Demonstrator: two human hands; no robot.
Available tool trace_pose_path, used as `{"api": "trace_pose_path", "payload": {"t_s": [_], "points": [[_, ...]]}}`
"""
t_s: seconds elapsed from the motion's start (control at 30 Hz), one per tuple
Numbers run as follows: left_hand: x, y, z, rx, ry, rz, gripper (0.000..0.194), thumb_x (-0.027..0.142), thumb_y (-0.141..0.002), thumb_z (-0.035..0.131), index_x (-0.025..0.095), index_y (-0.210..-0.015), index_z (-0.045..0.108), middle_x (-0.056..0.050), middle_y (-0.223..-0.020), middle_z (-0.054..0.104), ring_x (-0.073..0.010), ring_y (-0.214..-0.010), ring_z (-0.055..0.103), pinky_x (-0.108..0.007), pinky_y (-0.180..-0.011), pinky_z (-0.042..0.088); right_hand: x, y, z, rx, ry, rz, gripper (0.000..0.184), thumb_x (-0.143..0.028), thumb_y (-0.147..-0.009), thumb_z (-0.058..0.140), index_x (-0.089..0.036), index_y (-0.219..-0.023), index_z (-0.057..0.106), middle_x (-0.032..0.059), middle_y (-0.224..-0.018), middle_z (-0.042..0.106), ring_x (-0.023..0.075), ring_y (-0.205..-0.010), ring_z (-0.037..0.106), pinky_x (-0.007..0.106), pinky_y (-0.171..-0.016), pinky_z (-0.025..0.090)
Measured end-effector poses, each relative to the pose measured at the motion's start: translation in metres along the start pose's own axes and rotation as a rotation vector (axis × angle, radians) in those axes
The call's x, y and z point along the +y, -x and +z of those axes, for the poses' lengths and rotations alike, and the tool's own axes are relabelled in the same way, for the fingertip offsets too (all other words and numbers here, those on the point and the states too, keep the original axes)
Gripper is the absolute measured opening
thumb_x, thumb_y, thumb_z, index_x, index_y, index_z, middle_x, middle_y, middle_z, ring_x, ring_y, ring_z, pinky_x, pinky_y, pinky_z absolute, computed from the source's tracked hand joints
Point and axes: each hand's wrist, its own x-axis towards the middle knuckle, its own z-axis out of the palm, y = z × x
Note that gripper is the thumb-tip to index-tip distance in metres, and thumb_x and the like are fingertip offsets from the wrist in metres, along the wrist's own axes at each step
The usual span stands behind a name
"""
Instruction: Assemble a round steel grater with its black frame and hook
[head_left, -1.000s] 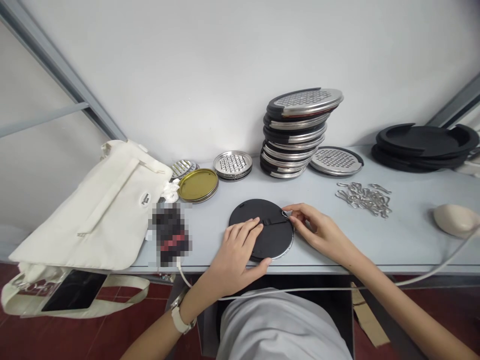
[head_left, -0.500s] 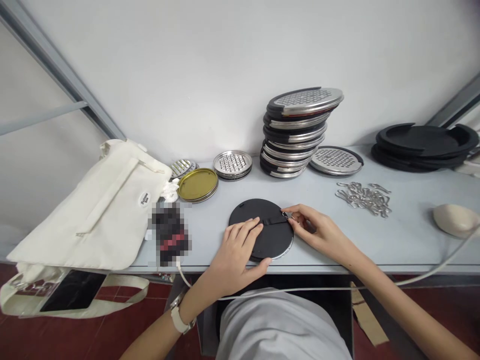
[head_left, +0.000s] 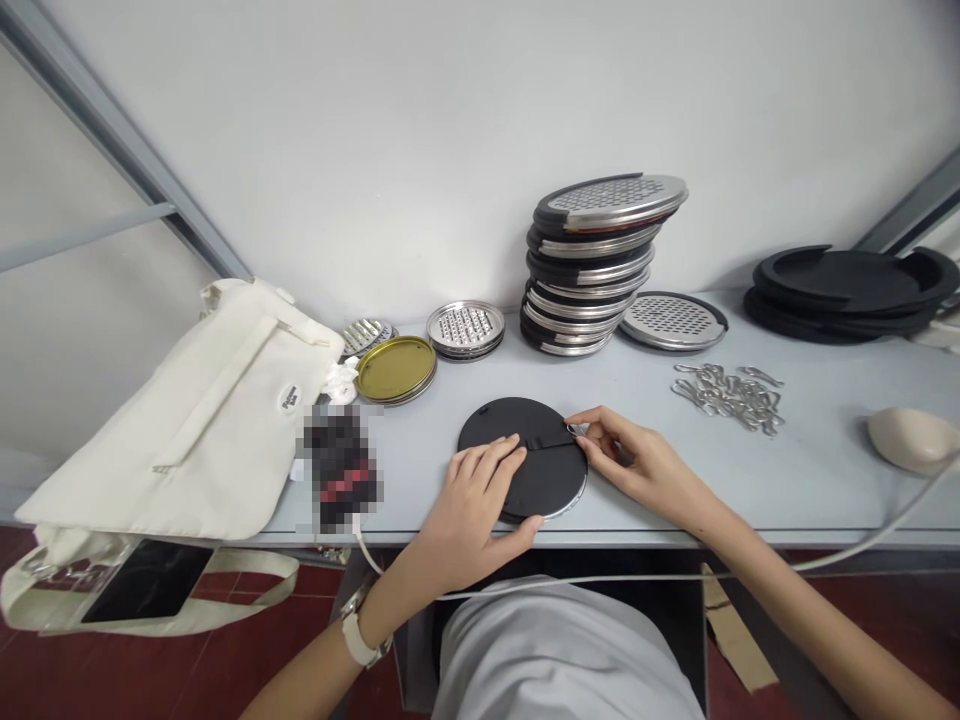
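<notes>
A round black disc (head_left: 551, 480) with a silvery rim lies on the table's front part, a short black strap (head_left: 550, 441) across its middle. My left hand (head_left: 480, 500) rests flat on its left side, fingers stretched out and thumb spread near the front rim. At the right end of the strap, my right hand (head_left: 626, 460) pinches a small metal snap clip (head_left: 574, 431) against the disc's edge. The fingers partly cover the clip, so I cannot tell whether it is hooked on. A pile of similar metal clips (head_left: 731, 395) lies beyond my right hand.
Behind stand a leaning stack of grater discs (head_left: 589, 270), a single grater disc (head_left: 673, 320), smaller graters (head_left: 465, 328) and gold lids (head_left: 396, 368). Black rings (head_left: 847, 290) and a beige lump (head_left: 907, 440) are right; a white bag (head_left: 180, 420) is left. A white cable (head_left: 637, 578) crosses in front.
The clip in my right hand shows less between the fingers and sits slightly differently at the disc's edge. My left hand and the disc have stayed put.
</notes>
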Motion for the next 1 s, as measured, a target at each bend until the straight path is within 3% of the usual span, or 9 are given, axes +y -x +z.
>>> {"api": "trace_pose_path", "payload": {"t_s": [0.27,0.67,1.0], "points": [[-0.0001,0.0000,0.0008,-0.008,-0.015,-0.002,0.056,0.037,-0.090,0.055,0.018,-0.139,0.036,-0.011,-0.148,0.035,-0.0255,-0.132,0.034,-0.043,-0.109,0.026,0.0014,0.0005,0.0020,0.008,0.004,0.018,0.020,-0.036,-0.096,0.043,-0.022,-0.107,0.053,-0.0048,-0.064,0.043,0.0124,-0.054,0.041,0.024,-0.053,0.036],[0.0001,-0.0001,0.0001,-0.008,-0.011,-0.004,0.056,0.037,-0.090,0.055,0.018,-0.139,0.036,-0.010,-0.148,0.035,-0.0255,-0.132,0.034,-0.042,-0.109,0.026,-0.0005,-0.0026,0.0024,0.079,0.024,0.017,0.027,-0.037,-0.097,0.043,-0.022,-0.113,0.059,0.0032,-0.083,0.065,0.0168,-0.069,0.058,0.027,-0.062,0.044],[-0.0005,0.0002,-0.0003,-0.003,-0.007,-0.002,0.056,0.037,-0.090,0.055,0.018,-0.139,0.036,-0.011,-0.147,0.036,-0.0257,-0.132,0.034,-0.043,-0.108,0.027,-0.0012,-0.0020,0.0025,0.070,-0.001,0.030,0.021,-0.035,-0.096,0.044,-0.023,-0.108,0.056,-0.0001,-0.074,0.061,0.0146,-0.064,0.054,0.026,-0.060,0.042]]}}
